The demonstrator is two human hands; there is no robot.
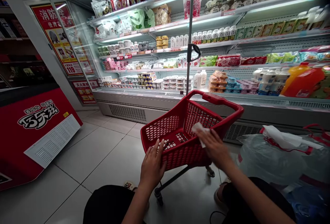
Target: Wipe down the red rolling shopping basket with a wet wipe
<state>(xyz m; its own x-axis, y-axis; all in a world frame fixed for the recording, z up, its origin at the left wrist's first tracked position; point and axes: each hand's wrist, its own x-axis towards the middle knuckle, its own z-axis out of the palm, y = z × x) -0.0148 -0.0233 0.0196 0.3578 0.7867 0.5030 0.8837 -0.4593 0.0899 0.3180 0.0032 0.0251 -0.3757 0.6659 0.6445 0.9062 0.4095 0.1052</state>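
Note:
A red plastic shopping cart [177, 153] stands in front of me, its basket a lattice of holes and its handle on the far right side. My left hand [152, 164] is at the near left rim, fingers stretched out and holding nothing. At the near right rim, my right hand [214, 148] presses a white wipe [198, 127] against the cart; the wipe is partly covered by the fingers. Under the basket show a dark leg and small wheels [159, 196].
A glass-fronted refrigerated display [160, 97] with stocked shelves runs behind the cart. On the left is a red freezer [33, 138]. Large clear bottles with red handles [278, 158] stand at my right, a white sheet [286, 136] on top. Tiles [103, 152] cover the floor.

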